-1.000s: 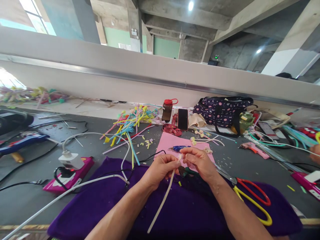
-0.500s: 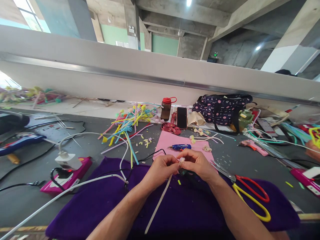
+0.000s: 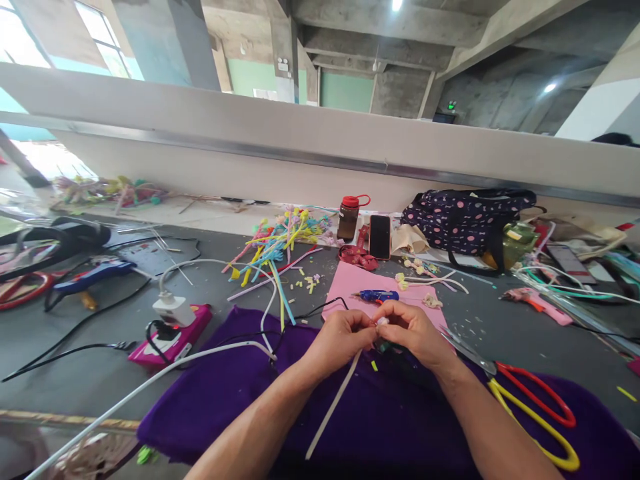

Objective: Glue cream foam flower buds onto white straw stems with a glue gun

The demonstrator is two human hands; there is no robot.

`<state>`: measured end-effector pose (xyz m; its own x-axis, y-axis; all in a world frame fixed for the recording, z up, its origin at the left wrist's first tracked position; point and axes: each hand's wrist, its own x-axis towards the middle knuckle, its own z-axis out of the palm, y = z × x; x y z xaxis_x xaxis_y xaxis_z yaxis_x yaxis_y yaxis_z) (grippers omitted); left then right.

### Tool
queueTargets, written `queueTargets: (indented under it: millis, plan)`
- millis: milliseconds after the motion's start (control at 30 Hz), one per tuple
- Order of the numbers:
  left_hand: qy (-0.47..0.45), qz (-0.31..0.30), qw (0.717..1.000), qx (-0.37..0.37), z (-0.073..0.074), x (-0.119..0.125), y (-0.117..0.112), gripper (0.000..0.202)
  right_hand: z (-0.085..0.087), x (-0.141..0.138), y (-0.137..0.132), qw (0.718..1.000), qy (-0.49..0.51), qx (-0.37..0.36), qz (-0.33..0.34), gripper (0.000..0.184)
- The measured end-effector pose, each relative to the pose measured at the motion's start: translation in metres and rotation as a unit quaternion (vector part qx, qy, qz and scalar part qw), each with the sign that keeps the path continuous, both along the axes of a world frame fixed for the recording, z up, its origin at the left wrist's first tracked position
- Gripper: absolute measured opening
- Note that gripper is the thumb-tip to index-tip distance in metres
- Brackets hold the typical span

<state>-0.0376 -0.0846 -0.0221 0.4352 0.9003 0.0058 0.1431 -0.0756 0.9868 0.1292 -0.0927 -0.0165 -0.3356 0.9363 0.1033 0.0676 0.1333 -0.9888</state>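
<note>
My left hand and my right hand meet over the purple cloth, fingertips nearly touching. Between the right thumb and forefinger is a small pale pink flower-like piece. A thin cream stem, like a pipe cleaner, slants down from under the left fingers, which are pinched together. Whether stem and piece are joined is hidden by the fingers. Just beyond the hands, a blue pen-shaped tool lies on a pink sheet. Scissors with one red and one yellow handle rest beside my right forearm.
Coloured pipe cleaners are heaped beyond my left hand. At left, a magenta power strip carries a white plug and cables. Behind stand a red-capped bottle, a phone and a patterned bag. A pink glue gun lies right.
The view has turned left, so the table things appear further right. A person's hand at the right edge has left the view. My hands keep the same pinched hold.
</note>
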Motion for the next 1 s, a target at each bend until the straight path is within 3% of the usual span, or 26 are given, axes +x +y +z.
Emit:
queueTargets:
  millis: [167,333,500,700,867,1000]
  plan:
    - [-0.017,0.005,0.999,-0.030,0.000,0.001,-0.001,0.020,-0.003,0.001,0.000,1.000,-0.003,-0.002,-0.003,0.017]
    - [-0.067,-0.014,0.994,-0.079,0.002,-0.001,-0.001,0.022,-0.006,0.008,0.005,0.999,0.033,-0.020,-0.013,0.042]
    - [-0.141,-0.049,0.978,-0.145,0.004,-0.005,0.000,0.026,-0.010,0.011,0.010,0.997,0.037,-0.002,-0.075,0.035]
    - [-0.196,-0.077,0.957,-0.199,0.005,-0.008,-0.001,0.025,-0.014,0.008,0.013,0.995,0.001,-0.021,-0.096,0.030]
    - [-0.222,-0.088,0.949,-0.206,0.006,-0.010,-0.002,0.022,0.006,0.005,0.021,0.989,-0.095,-0.002,-0.109,0.021]
    - [-0.252,-0.095,0.942,-0.199,0.009,-0.012,-0.003,0.021,0.029,-0.015,0.044,0.978,-0.188,0.081,-0.051,0.016]
